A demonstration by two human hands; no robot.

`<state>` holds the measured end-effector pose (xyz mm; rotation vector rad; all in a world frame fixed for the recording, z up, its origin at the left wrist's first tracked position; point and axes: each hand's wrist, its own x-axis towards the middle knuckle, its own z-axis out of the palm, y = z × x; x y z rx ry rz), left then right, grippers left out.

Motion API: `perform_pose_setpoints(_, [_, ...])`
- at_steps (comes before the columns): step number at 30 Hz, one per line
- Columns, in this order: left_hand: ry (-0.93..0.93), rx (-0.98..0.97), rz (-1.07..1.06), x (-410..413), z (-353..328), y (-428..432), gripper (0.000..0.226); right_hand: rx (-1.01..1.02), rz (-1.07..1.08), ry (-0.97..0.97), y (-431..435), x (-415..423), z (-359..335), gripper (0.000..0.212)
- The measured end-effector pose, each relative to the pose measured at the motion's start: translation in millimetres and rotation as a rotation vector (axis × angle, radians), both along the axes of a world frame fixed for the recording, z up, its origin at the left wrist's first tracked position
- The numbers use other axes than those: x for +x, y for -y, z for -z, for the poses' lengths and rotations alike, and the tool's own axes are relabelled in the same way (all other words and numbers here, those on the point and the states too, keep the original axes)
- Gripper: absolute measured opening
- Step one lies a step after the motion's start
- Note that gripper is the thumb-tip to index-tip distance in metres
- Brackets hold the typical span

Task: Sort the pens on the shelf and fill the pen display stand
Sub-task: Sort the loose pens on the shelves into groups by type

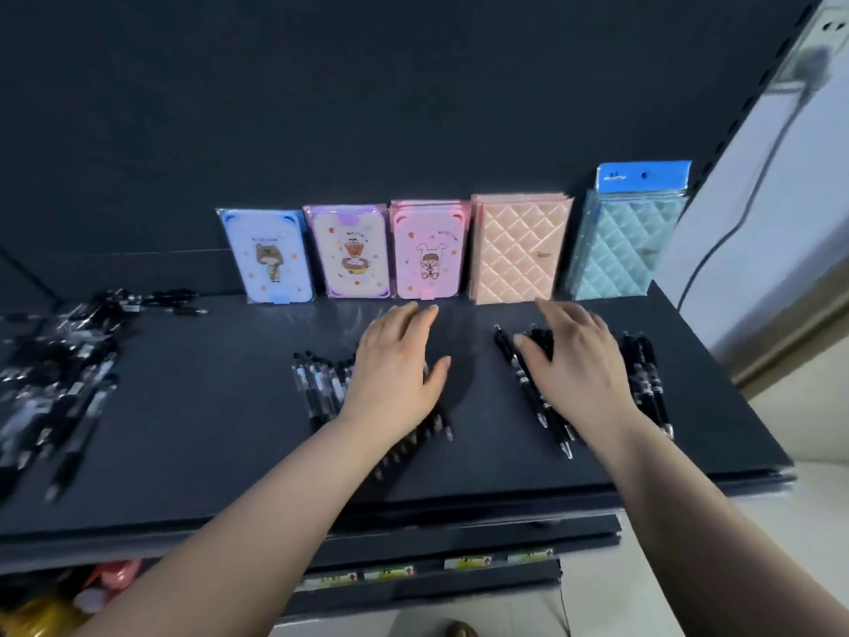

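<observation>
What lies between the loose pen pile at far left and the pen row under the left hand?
Nothing: the head view shows bare dark shelf between the loose pile and the pen row under the left hand.

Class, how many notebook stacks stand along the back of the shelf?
5, left to right: blue cartoon stack, purple cartoon stack, pink cartoon stack, peach quilted stack, teal quilted stack. Copies behind each front cover are hidden.

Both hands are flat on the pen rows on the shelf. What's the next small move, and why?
Probably close the right hand on the black pens and square them up: they lie splayed under and either side of its straight fingers, while the left hand only rests on the clear-barrelled pens. A loose heap lies at far left; no stand is in view.
</observation>
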<state>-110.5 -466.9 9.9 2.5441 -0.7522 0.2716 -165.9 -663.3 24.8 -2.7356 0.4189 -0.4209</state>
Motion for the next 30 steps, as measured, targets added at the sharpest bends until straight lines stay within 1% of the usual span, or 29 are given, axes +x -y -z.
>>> perform_pose_setpoints(2, [0.033,0.014,-0.048,2.8,-5.0,-23.8,0.059,-0.002,-0.083,0.022,-25.4,10.5,-1.1,0.056])
perform_pose_setpoints(7, [0.059,0.014,-0.224,8.8,-10.0,-112.3,0.059,-0.031,-0.269,0.009,-109.4,38.6,-0.1,0.064])
perform_pose_setpoints(11, [0.017,0.014,-0.352,11.0,-2.9,-204.4,0.059,-0.013,-0.371,-0.042,-200.5,59.9,6.8,0.068])
perform_pose_setpoints(16, [-0.025,0.033,-0.44,6.2,7.5,-333.4,0.059,0.034,-0.474,-0.127,-324.1,72.6,19.7,0.069])
perform_pose_setpoints(19, [-0.023,0.048,-0.509,4.5,10.8,-405.5,0.054,0.038,-0.53,-0.184,-387.9,75.4,29.9,0.07])
perform_pose_setpoints(21, [-0.057,0.097,-0.577,2.7,13.9,-444.7,0.049,0.06,-0.54,-0.203,-424.6,75.5,35.6,0.069])
perform_pose_setpoints(22, [-0.102,0.136,-0.597,2.1,15.4,-459.3,0.047,0.074,-0.533,-0.211,-439.1,74.8,37.8,0.069])
perform_pose_setpoints(25, [-0.32,0.202,-0.581,5.0,19.5,-481.3,0.039,0.095,-0.489,-0.227,-465.9,71.3,41.7,0.068])
perform_pose_setpoints(26, [-0.361,0.204,-0.564,7.6,20.3,-484.3,0.034,0.097,-0.474,-0.233,-470.8,70.6,42.1,0.068])
perform_pose_setpoints(28, [-0.385,0.179,-0.545,17.3,19.7,-486.3,0.025,0.1,-0.443,-0.249,-474.7,71.3,41.7,0.068])
perform_pose_setpoints(30, [-0.376,0.089,-0.535,29.0,17.5,-485.4,0.022,0.1,-0.412,-0.261,-473.1,72.6,41.5,0.067])
